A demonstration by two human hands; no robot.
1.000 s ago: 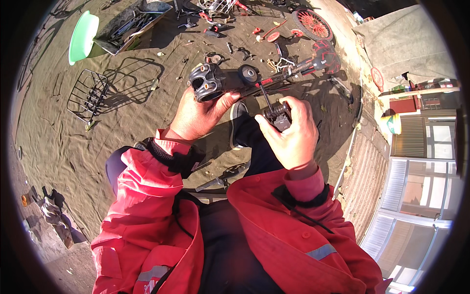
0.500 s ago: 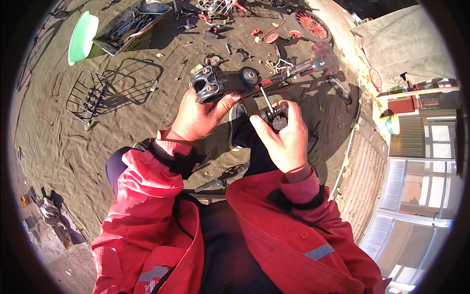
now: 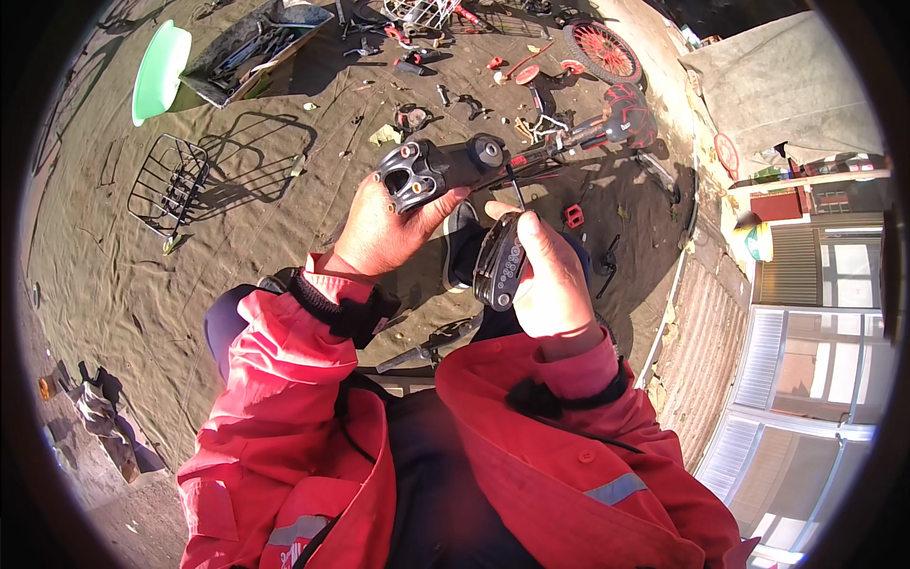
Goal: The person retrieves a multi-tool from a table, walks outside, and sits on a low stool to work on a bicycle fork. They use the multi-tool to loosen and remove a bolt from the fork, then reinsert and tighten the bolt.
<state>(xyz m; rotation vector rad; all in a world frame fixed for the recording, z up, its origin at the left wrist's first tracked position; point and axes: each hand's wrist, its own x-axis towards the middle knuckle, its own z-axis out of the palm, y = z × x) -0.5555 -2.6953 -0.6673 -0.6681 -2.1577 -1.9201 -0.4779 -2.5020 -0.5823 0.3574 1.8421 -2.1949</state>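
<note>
Black stem [image 3: 453,166] in left hand [image 3: 381,230], multi-tool [image 3: 500,264] (dark-cased) in right hand [image 3: 555,284]

Stem [image 3: 451,165] beyond multitool [image 3: 500,263], key [image 3: 516,187] perhaps against stem

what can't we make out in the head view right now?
All in the head view:
- Left hand: most fingers hidden beneath the stem.
- Right hand: some fingertips hidden behind the multi-tool.
- Bit: tip too small to tell whether it is seated in a bolt.
- Tools: overlapping and too small to sort in the box.
- White wire basket: cut off by the upper edge.
</note>
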